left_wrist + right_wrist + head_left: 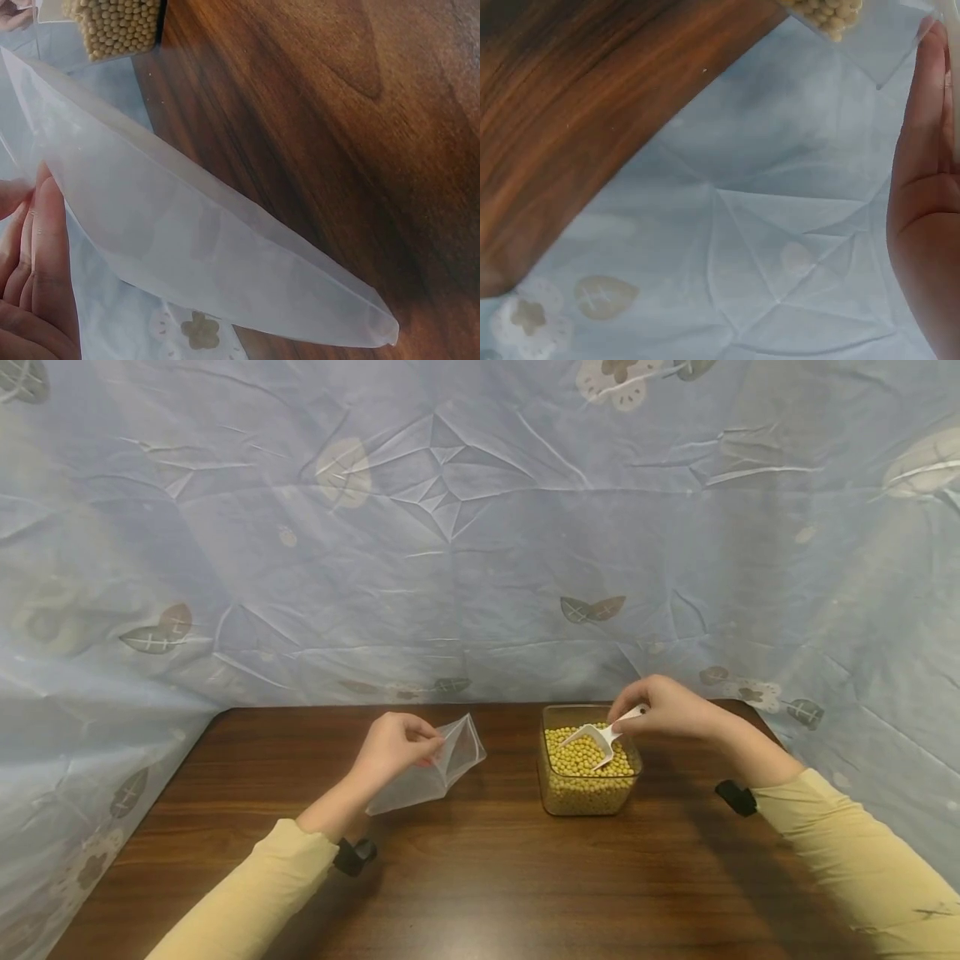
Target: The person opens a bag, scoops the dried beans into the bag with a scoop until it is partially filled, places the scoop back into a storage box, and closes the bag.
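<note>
A bench of dark brown wood is seen, its long grain crossed by a soft glare near the front edge of the view, and it is enclosed at the back and sides by a hung cloth. The cloth is pale blue, creased and slightly glossy, and is printed with leaves and flowers. On the right half of the bench a clear, square-sided box with rounded corners is filled well up with small, round yellow beans. A white plastic scoop is held by its handle in the right hand, its head set down among the beans. To the left of the box, a thin, milky, translucent bag is pinched between the thumb and fingers of the left hand. From the left wrist, the bag's long, tapering side and folded end are shown, and tiny specks are revealed on the wood. From the right wrist, only the hand's edge, a box corner and a rounded bench corner are given.
</note>
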The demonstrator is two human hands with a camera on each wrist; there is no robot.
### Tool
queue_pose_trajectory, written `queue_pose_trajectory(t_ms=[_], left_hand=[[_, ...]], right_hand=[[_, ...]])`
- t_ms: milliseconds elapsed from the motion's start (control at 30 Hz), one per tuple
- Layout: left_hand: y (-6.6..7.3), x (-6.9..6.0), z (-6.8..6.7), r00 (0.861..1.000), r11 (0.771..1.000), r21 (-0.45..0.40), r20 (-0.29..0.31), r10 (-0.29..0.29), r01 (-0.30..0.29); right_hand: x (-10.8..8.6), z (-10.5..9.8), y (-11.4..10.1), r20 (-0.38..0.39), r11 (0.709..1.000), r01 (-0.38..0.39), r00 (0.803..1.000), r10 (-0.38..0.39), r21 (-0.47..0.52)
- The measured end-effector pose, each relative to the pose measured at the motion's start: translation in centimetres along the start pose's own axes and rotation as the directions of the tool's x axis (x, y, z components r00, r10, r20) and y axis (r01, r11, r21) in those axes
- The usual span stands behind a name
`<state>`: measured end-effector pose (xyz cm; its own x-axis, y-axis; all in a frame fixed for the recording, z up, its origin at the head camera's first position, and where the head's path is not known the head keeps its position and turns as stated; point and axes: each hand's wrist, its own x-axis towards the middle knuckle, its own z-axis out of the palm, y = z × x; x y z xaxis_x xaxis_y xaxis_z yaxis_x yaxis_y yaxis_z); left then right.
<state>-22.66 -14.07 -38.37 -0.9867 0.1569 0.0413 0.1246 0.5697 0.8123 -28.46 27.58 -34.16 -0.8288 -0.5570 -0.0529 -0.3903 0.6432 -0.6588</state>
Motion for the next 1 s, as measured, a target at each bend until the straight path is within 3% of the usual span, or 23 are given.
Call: queue_pose_trajectory(t_ms=[100,367,1000], left_hand=[[0.0,0.0,0.1,1.000,1.000,-0.004,0.006,0.000,0.000],[0.0,0.0,0.2,1.000,1.000,0.003,0.009,0.007,-0.007],[0.2,0.0,0.3,1.000,1.000,-0.007,0.016,-0.013,0.013]], right_hand=[[0.1,0.2,-0.4,0.004,0.991,0.032,0.999,-0.032,-0.131],[0.2,0.7,-1.3,0.055,0.962,0.134,0.991,-0.124,-0.238],[1.0,2.2,-0.3,0.087,0.931,0.257,0.966,-0.242,-0.260]])
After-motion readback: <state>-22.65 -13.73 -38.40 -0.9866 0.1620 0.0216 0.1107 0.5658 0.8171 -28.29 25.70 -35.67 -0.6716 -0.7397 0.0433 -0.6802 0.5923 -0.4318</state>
